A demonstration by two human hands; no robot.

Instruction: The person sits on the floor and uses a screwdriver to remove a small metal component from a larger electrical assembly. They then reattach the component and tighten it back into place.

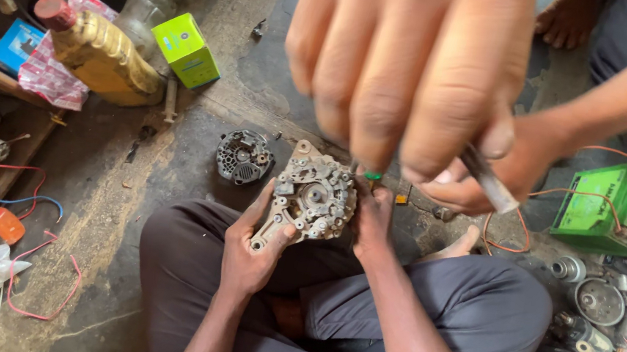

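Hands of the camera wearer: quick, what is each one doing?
Left hand: closed on the alternator housing.
Right hand: closed on the same part's opposite edge.

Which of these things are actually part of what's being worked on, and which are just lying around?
In use: alternator housing, gripped by left hand and right hand; co-worker's metal tool above it.
Lying about: round black part, green battery, amber bottle, green box.
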